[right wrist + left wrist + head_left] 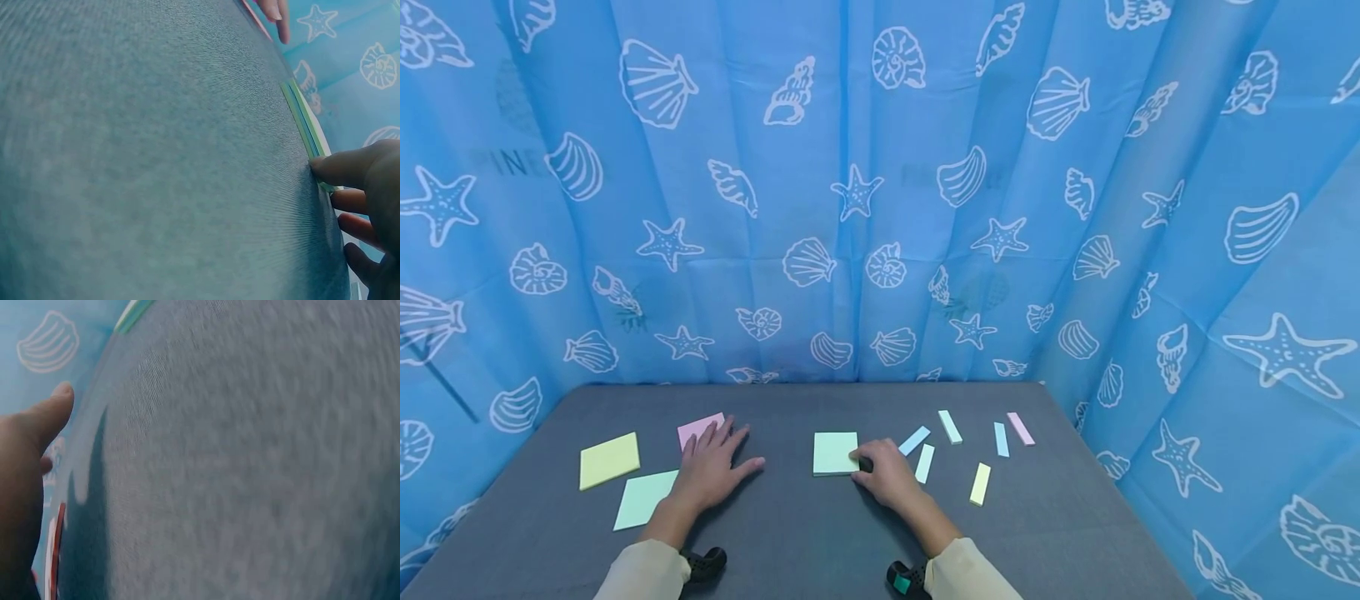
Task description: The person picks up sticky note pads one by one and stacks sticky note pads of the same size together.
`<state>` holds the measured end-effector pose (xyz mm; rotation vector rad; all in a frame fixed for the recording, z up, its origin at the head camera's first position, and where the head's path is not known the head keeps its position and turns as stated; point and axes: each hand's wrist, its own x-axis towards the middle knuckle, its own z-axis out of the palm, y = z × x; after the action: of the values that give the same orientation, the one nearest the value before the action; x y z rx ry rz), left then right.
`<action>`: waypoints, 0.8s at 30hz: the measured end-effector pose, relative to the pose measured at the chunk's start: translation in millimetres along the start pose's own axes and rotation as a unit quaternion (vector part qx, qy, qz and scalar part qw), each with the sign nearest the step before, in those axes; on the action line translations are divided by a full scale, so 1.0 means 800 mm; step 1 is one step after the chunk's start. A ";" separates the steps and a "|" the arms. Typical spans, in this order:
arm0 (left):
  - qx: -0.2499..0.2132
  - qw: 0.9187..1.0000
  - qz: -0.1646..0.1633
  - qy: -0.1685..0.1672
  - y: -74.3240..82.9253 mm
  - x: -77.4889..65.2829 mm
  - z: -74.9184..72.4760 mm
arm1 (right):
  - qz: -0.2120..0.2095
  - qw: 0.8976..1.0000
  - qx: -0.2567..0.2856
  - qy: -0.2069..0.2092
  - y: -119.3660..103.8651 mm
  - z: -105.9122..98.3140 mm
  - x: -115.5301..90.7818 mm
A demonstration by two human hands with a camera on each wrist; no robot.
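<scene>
Near the table's middle lies a square mint-green sticky note pad. My right hand pinches its right edge, thumb at the near corner. Seen from the right wrist, the pad's side shows green and blue layers. My left hand is spread, fingers straight, with its fingertips over the near part of a pink sticky note pad. Partly hidden under that wrist and hand is another mint-green pad. A yellow pad lies farther left. The left wrist view shows the thumb sticking out above the cloth.
Narrow sticky note strips are scattered right of my right hand: blue, pink, yellow, mint green and more. A dark grey cloth covers the table. Blue shell-print curtains hang behind and at both sides.
</scene>
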<state>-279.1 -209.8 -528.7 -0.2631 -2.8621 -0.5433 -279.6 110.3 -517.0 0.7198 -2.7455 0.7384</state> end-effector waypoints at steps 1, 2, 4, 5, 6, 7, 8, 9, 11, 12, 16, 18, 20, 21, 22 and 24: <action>0.001 1.000 -0.014 -0.017 -0.002 -0.001 0.000 | 0.000 1.000 -0.001 -0.001 0.000 0.000 0.000; 0.001 0.999 -0.027 -0.030 -0.004 -0.002 0.000 | -0.001 1.000 -0.001 -0.002 0.000 0.000 0.000; -0.002 0.998 -0.049 -0.048 -0.007 -0.004 0.000 | 0.003 1.000 -0.001 -0.007 0.000 -0.001 0.001; -0.004 0.997 -0.058 -0.054 -0.008 -0.005 0.001 | 0.004 1.000 0.000 -0.009 0.000 -0.001 0.001; -0.003 0.996 -0.064 -0.059 -0.009 -0.006 0.001 | 0.005 1.000 0.000 -0.010 -0.001 -0.001 0.001; -0.003 0.996 -0.068 -0.062 -0.009 -0.006 0.000 | 0.007 1.000 0.001 -0.012 -0.001 -0.001 0.001; -0.004 0.995 -0.071 -0.064 -0.009 -0.007 0.000 | 0.009 1.000 0.001 -0.013 -0.001 -0.001 0.001; -0.004 0.995 -0.074 -0.067 -0.008 -0.007 0.000 | 0.012 1.000 0.002 -0.015 -0.001 0.000 0.001; -0.008 0.995 -0.076 -0.071 -0.006 -0.007 0.000 | 0.014 1.000 0.002 -0.015 -0.001 0.000 0.000; -0.009 0.994 -0.076 -0.073 -0.005 -0.007 0.000 | 0.015 1.000 0.003 -0.016 -0.001 0.000 0.000; -0.009 0.994 -0.074 -0.078 0.002 -0.009 0.000 | 0.016 1.000 0.007 -0.014 -0.001 -0.001 0.000; -0.005 0.994 -0.071 -0.080 0.006 -0.010 0.000 | 0.017 1.000 0.008 -0.014 -0.001 -0.001 0.000; -0.001 0.995 -0.065 -0.080 0.011 -0.012 0.000 | 0.015 1.000 0.007 -0.013 -0.001 -0.002 0.000; 0.001 0.995 -0.061 -0.079 0.013 -0.013 0.000 | 0.015 1.000 0.006 -0.013 -0.001 -0.002 0.000; 0.003 0.995 -0.058 -0.079 0.016 -0.014 0.000 | 0.015 1.000 0.005 -0.012 -0.001 -0.002 0.000; 0.008 0.995 -0.051 -0.080 0.021 -0.015 0.001 | 0.016 1.000 0.004 -0.013 -0.001 -0.002 0.000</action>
<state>-263.7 -195.4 -526.7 -0.1648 -3.0472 -0.5395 -279.3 110.4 -515.2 0.6945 -2.7844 0.7528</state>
